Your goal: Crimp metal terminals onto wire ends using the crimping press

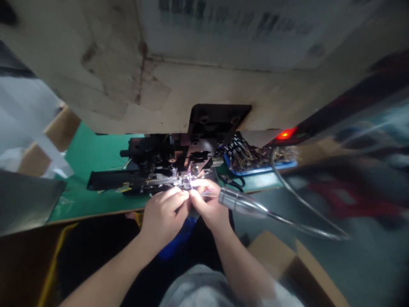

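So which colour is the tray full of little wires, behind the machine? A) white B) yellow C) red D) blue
D, because the tray holding the bundle of coloured wires has a bright blue rim, and it sits on the green mat.

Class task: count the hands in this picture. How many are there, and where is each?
2. The left hand is at centre, and the right hand is just beside it, both at thin wires at the front of the machine. Others could be hidden.
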